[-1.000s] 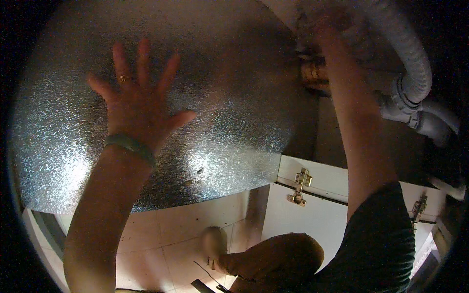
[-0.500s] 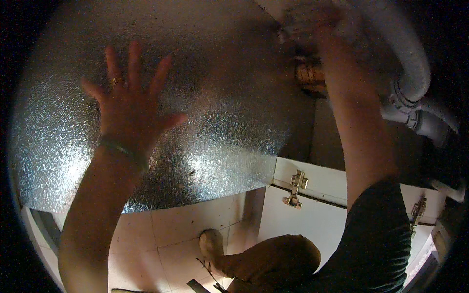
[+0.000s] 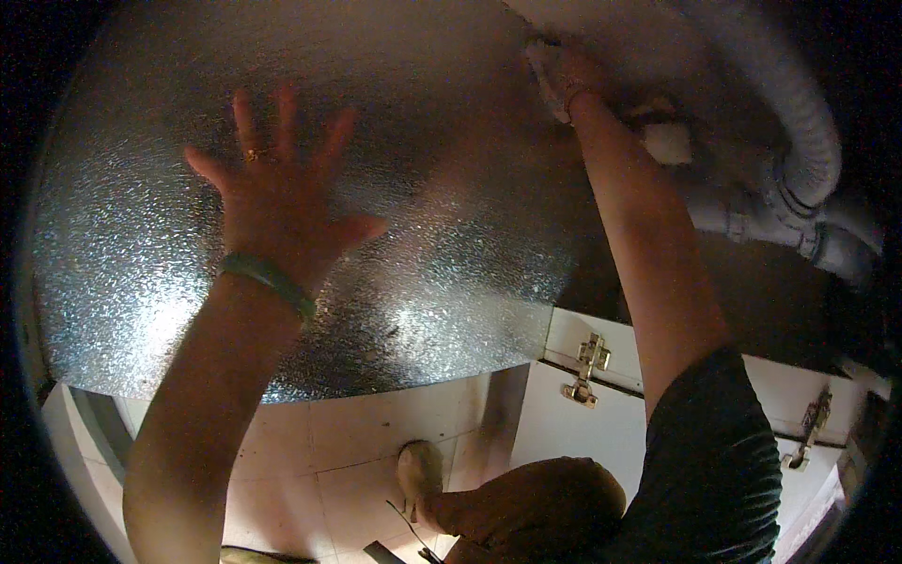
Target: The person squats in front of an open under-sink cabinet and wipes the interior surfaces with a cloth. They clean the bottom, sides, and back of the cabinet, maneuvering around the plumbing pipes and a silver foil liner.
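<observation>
My left hand lies flat with fingers spread on the silver embossed foil liner of a cabinet floor. It wears a ring and a green wristband and holds nothing. My right hand reaches up to the dim back of the cabinet, beside the pale corrugated drain hose. It looks closed on a pale cloth pressed against the surface there. The view of that hand is dark and blurred.
Grey pipe fittings run under the hose at right. A white cabinet door with brass hinges hangs open below. Pale floor tiles, my knee and foot show at the bottom.
My right hand has slid left and a little down along the back surface, away from the hose. My left hand stays flat on the foil.
</observation>
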`<state>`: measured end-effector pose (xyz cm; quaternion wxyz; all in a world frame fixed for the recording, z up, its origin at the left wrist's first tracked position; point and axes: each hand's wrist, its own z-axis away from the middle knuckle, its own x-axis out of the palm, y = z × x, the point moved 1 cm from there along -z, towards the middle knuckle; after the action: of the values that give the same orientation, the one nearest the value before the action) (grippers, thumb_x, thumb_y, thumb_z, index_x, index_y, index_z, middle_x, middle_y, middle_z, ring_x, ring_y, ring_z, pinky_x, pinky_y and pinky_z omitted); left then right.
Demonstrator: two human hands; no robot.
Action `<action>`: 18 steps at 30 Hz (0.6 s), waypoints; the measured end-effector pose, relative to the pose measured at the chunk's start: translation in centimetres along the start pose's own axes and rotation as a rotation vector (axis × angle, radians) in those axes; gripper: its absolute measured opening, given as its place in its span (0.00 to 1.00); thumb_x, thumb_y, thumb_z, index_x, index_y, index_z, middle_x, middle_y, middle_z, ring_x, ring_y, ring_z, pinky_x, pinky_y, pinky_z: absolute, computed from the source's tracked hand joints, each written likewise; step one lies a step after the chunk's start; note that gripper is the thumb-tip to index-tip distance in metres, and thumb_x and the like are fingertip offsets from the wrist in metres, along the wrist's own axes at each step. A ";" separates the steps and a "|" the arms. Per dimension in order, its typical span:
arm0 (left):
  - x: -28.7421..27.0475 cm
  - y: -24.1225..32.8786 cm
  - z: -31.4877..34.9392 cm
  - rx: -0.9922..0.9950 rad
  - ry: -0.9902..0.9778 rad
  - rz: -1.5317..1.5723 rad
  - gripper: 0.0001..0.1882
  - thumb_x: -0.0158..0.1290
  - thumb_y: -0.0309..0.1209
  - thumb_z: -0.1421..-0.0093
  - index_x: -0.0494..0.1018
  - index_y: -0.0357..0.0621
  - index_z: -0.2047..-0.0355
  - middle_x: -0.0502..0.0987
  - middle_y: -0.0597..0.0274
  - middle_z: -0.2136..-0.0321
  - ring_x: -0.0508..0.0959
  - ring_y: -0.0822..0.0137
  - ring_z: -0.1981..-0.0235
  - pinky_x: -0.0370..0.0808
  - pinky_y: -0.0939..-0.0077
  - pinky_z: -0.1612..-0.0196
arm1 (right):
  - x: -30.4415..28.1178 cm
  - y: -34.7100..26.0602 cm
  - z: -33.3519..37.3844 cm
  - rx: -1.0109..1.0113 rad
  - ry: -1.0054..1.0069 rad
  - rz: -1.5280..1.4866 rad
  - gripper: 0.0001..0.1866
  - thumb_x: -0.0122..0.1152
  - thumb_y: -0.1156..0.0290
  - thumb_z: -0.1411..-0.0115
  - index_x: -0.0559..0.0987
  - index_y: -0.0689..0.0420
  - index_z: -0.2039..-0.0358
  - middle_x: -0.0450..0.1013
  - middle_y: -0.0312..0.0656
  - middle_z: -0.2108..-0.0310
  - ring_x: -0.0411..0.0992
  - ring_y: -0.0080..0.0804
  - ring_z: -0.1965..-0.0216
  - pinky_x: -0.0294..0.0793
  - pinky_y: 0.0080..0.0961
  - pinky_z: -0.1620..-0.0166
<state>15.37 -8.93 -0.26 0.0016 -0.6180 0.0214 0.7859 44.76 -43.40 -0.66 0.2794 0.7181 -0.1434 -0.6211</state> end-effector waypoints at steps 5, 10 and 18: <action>0.8 0.3 0.0 0.044 0.115 0.048 0.49 0.48 0.71 0.50 0.49 0.71 0.31 0.42 0.54 0.29 0.40 0.35 0.30 0.49 0.15 0.47 | 3.3 0.7 -4.1 0.114 -0.197 0.054 0.21 0.49 0.54 0.35 0.72 0.44 0.43 0.71 0.47 0.45 0.68 0.49 0.42 0.73 0.51 0.48; 1.1 0.2 0.1 0.051 0.097 -0.025 0.49 0.48 0.71 0.50 0.49 0.71 0.31 0.44 0.53 0.29 0.43 0.34 0.31 0.51 0.16 0.47 | -1.5 -5.1 0.4 -0.107 0.390 -0.226 0.19 0.54 0.58 0.38 0.78 0.53 0.51 0.75 0.49 0.51 0.68 0.48 0.43 0.71 0.48 0.46; 0.6 0.3 0.3 0.056 0.129 -0.080 0.51 0.45 0.71 0.47 0.43 0.67 0.30 0.39 0.49 0.29 0.43 0.35 0.31 0.50 0.14 0.47 | -11.0 -12.9 6.0 -0.326 0.569 -0.685 0.16 0.63 0.58 0.43 0.81 0.52 0.57 0.77 0.44 0.54 0.72 0.45 0.48 0.68 0.43 0.44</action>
<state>14.90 -9.26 -0.77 0.0489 -0.6674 0.0186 0.7428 35.10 -28.33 0.35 0.1957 0.8124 0.2831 -0.4707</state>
